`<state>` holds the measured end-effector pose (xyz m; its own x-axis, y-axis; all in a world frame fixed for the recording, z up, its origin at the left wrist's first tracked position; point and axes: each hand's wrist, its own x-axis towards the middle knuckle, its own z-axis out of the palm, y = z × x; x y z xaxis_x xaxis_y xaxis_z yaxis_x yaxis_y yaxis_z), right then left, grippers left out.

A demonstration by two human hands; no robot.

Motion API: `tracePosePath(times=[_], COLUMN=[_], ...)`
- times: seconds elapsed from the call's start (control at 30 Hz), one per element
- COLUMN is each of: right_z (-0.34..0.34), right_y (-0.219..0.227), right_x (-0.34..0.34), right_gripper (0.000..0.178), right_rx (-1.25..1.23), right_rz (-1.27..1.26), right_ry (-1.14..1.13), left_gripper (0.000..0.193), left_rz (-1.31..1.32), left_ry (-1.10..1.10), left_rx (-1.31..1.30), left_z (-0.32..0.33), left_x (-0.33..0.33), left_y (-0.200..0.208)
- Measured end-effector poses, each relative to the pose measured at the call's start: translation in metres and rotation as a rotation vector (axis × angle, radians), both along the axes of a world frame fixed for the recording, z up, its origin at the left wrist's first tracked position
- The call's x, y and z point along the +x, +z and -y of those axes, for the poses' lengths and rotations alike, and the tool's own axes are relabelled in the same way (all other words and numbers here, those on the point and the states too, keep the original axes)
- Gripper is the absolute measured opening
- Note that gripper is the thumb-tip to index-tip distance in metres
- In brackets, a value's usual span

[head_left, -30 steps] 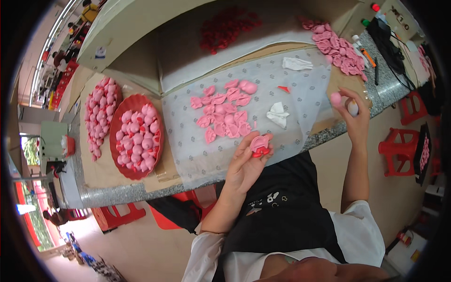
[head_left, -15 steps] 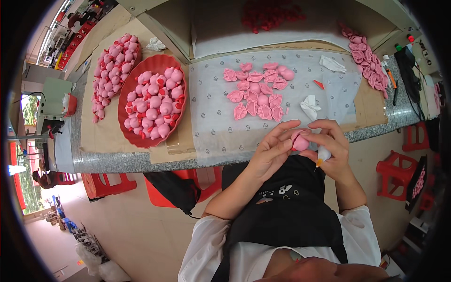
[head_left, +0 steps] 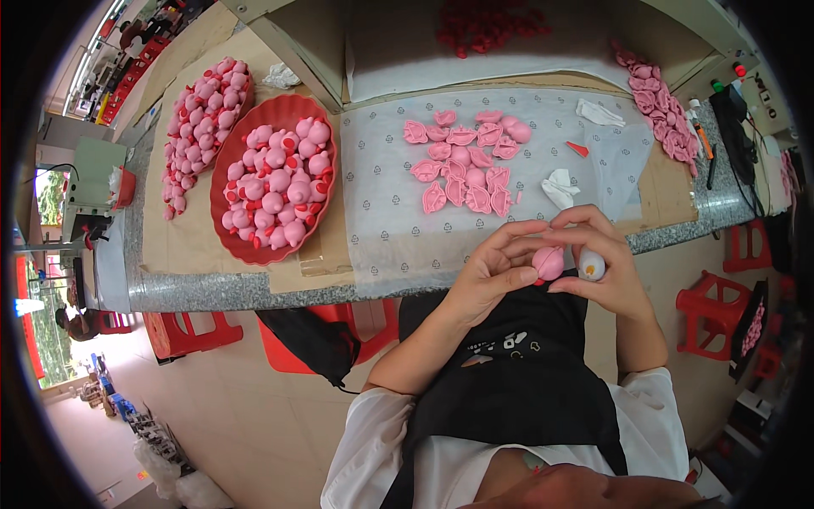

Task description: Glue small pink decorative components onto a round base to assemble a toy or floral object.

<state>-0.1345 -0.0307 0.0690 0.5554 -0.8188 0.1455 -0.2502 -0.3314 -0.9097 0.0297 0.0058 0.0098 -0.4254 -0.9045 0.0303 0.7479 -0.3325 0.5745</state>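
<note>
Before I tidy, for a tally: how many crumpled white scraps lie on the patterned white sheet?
2: one crumpled white scrap near the patterned white sheet's far edge, another nearer the hands.

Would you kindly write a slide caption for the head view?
A pink ball between left hand and right hand, which holds a white bottle, pink pieces laid out beyond.

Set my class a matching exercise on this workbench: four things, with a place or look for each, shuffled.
Column 1
1. Bottle
2. Ball
3. Bowl
4. Sheet

Column 2
A. Red, wavy-rimmed
B. Between the left hand and right hand
C. Patterned, under pink pieces
D. In the right hand alone

Pairs: 1-D, 2-B, 3-A, 4-C
</note>
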Motion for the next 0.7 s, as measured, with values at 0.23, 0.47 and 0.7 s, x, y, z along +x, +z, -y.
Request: tracePosePath(times=[0.23,0.47,0.7], right_z=[0.009,0.005,-0.002], right_y=[-0.016,-0.023,-0.031], right_x=[-0.008,-0.002,0.009], right_gripper=[0.038,0.033,0.032], right_rx=[0.103,0.928,1.236], right_rz=[0.06,0.518,0.652], right_ry=[0.151,0.069,0.117], left_gripper=[0.042,0.038,0.041], left_rz=[0.255,0.635,0.662], left_ry=[0.039,0.157,0.212], left_rx=[-0.146,-0.387,-0.559], left_z=[0.003,0.011,0.022], left_x=[0.006,0.017,0.023], left_y=[0.006,-0.006,-0.003])
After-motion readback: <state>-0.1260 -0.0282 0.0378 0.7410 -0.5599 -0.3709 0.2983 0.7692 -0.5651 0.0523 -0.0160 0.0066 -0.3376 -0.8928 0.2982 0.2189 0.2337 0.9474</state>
